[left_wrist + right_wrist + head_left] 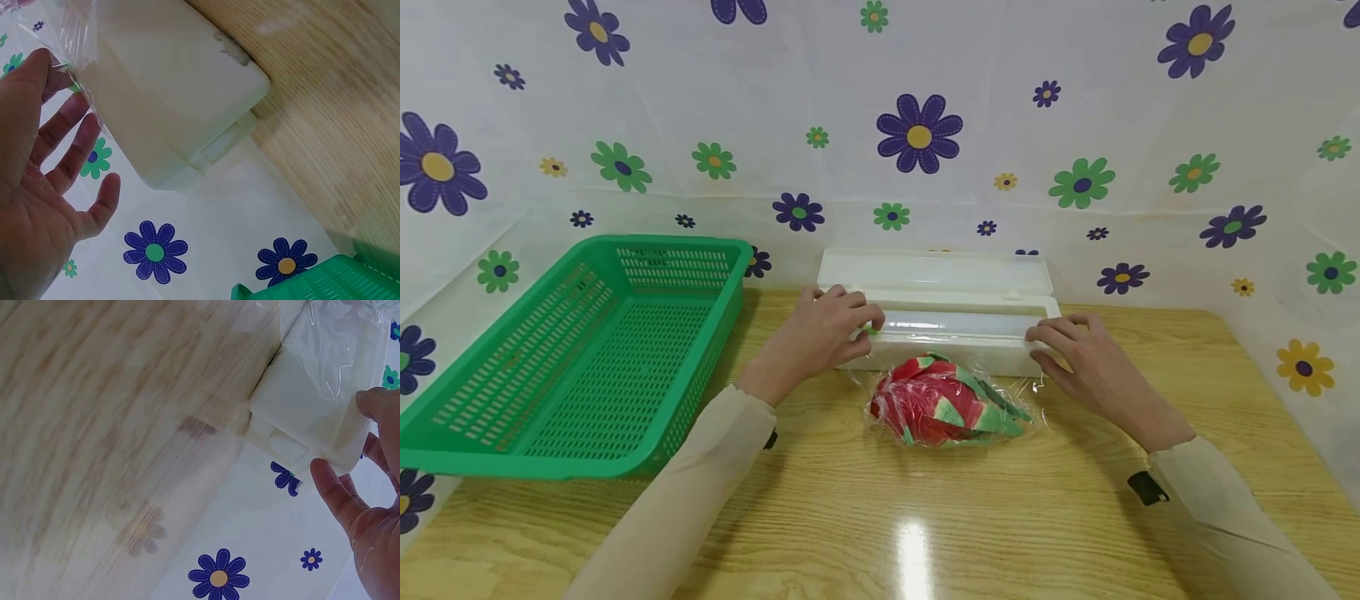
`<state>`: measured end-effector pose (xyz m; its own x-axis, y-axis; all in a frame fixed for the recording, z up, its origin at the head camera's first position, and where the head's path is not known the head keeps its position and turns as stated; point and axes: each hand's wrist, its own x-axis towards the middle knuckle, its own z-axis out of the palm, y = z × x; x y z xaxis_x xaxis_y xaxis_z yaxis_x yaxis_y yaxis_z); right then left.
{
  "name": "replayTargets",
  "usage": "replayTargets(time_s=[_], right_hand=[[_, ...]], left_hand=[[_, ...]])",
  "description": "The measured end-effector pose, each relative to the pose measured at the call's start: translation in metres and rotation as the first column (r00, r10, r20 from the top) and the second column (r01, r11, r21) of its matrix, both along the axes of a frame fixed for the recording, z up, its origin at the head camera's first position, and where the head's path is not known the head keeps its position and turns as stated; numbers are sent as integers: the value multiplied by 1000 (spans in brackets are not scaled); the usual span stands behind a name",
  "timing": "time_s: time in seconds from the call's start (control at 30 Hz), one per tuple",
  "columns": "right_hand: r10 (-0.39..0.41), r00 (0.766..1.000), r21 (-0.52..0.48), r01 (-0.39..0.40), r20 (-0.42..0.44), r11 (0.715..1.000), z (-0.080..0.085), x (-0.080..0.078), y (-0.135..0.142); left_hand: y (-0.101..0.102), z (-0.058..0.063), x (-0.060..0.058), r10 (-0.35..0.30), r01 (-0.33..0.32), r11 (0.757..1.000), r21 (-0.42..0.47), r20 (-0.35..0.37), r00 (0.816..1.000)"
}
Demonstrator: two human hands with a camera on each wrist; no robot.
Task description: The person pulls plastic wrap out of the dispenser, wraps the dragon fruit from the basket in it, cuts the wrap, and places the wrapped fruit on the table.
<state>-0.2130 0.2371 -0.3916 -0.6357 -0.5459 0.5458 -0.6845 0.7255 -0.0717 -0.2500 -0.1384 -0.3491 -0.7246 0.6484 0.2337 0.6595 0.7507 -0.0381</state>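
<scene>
A long white cling film dispenser (940,358) stands at the back of the table, its lid (936,271) raised and a film roll (962,322) inside. My left hand (827,329) is at its front left edge, thumb and forefinger pinching a small green slider (872,331); the other fingers are spread, as the left wrist view shows. With my right hand (1086,367) I hold the dispenser's right end, thumb (372,403) on the front and a fingertip at the end face. A red dragon fruit (943,402) with green-tipped scales lies before it, wrapped in clear film.
A green perforated plastic basket (730,317) stands on the left of the wooden table (1000,517). A white cloth with purple, green and yellow flowers (919,133) hangs behind the table and down its sides.
</scene>
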Motion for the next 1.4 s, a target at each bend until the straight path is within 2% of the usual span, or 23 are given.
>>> replayTargets(time_s=[0.7,1.0,1.2,1.4], right_hand=[[-22,999,7,21,29,1000,-1,1,0],[-13,1000,-4,13,24,1000,0,2,-1],[-13,1000,-1,13,20,1000,1,2,1],[0,1000,-7,0,11,1000,1,1,0]], left_hand=[[-3,-3,1,3,-3,1000,-20,-35,999],[-4,-1,1,16,-16,999,-29,-26,1000],[-4,0,-2,2,-2,1000,-26,-21,1000],[-6,-1,-2,20,-20,999,-36,-2,1000]])
